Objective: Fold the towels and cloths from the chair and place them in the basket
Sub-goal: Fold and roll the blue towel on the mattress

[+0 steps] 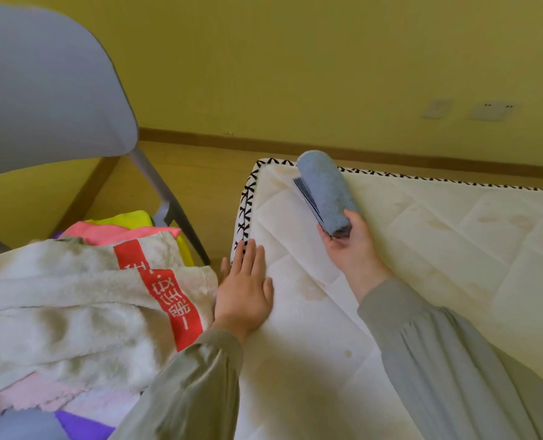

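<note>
A rolled light-blue towel [325, 188] is held up over the far left corner of the white mattress [454, 236]; my right hand [349, 246] grips its near end, palm up. My left hand [244, 290] lies flat with straight fingers on the mattress's left edge. On the left sits a grey chair [41, 87] heaped with cloths: a white towel with a red printed band [73, 300] on top, pink [111, 233] and yellow [136, 217] cloths behind it, pale pink and purple ones underneath. No basket is in view.
The mattress has a black-and-white patterned border [244, 211] and lies on the floor by a yellow wall. A brown skirting board [422, 157] runs along the wall. Two wall sockets [473, 109] sit low at the right. A strip of floor separates chair and mattress.
</note>
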`<move>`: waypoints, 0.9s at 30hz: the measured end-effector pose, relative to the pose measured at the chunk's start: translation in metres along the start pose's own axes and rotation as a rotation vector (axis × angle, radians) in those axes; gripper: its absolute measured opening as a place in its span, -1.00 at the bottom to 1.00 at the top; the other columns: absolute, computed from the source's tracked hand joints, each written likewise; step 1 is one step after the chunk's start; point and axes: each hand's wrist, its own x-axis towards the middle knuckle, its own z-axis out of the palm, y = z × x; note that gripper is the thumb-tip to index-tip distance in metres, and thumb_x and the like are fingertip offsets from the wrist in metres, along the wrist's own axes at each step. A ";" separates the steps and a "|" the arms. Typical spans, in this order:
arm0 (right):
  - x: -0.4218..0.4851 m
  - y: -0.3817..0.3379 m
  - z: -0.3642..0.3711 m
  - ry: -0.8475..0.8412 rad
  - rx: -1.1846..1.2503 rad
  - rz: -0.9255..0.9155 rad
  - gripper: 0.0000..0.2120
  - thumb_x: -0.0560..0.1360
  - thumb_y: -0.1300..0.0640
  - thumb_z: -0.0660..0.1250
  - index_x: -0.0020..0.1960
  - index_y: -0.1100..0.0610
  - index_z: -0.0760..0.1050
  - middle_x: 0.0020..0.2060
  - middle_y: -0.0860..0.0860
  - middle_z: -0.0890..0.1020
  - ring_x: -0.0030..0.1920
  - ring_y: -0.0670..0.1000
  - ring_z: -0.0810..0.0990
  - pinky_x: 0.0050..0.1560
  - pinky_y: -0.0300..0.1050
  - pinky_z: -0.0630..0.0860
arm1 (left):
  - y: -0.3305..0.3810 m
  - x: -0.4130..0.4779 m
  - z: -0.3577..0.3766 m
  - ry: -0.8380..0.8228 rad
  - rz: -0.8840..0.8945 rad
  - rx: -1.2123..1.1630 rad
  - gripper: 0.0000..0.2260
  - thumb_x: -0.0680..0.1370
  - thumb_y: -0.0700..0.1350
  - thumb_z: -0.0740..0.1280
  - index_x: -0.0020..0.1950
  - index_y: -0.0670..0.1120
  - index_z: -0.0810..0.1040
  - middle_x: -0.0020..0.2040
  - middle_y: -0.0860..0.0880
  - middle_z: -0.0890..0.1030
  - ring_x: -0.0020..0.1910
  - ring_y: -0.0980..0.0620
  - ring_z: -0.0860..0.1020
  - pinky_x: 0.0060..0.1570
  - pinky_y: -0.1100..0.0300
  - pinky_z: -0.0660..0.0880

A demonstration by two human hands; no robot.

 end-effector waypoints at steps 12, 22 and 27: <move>-0.001 0.052 -0.003 0.018 -0.526 0.174 -0.56 0.52 -0.16 0.25 0.14 0.22 0.40 -0.03 0.15 0.59 -0.05 0.06 0.61 -0.09 -0.09 0.53 | -0.002 0.000 0.005 0.056 -0.021 -0.084 -0.39 0.53 0.10 -0.16 0.57 -0.08 -0.02 0.58 -0.03 -0.11 0.52 0.06 -0.25 0.48 -0.03 -0.01; -0.008 0.007 -0.010 0.147 -1.412 -0.741 -0.44 0.49 -0.01 0.32 0.37 0.23 0.27 0.27 0.16 0.39 0.26 0.16 0.38 0.22 -0.04 0.34 | -0.002 -0.001 0.003 0.045 -0.018 -0.121 -0.41 0.55 0.10 -0.14 0.57 -0.08 -0.03 0.58 -0.03 -0.12 0.51 0.07 -0.27 0.49 -0.06 0.04; 0.023 -0.001 0.053 0.048 -1.723 -0.957 -0.42 0.57 -0.04 0.17 0.51 0.13 0.11 0.51 0.16 0.06 0.49 0.17 0.06 0.41 0.08 0.12 | -0.003 -0.002 0.001 0.033 -0.019 -0.119 -0.40 0.54 0.10 -0.15 0.57 -0.08 -0.05 0.58 -0.03 -0.12 0.52 0.05 -0.26 0.49 -0.06 0.05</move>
